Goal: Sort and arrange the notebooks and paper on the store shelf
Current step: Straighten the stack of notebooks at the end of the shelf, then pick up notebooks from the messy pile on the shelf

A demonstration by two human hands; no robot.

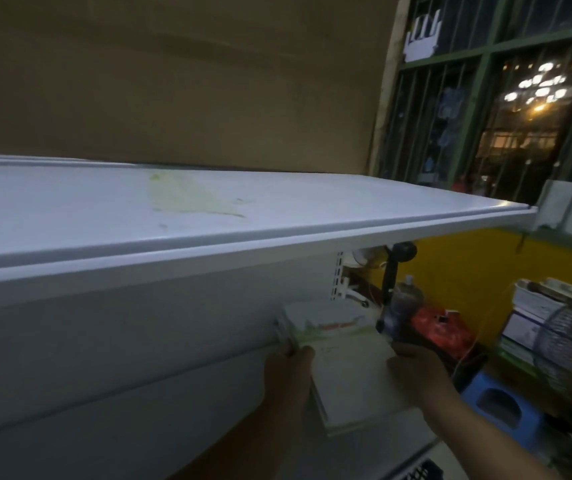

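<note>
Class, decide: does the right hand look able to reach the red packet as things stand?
Probably yes: the red packet lies just beyond the right hand, nothing between, though that hand grips the notebooks.

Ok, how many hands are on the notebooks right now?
2: left hand holds the left edge of the notebooks; right hand holds their right edge, both below the shelf.
</note>
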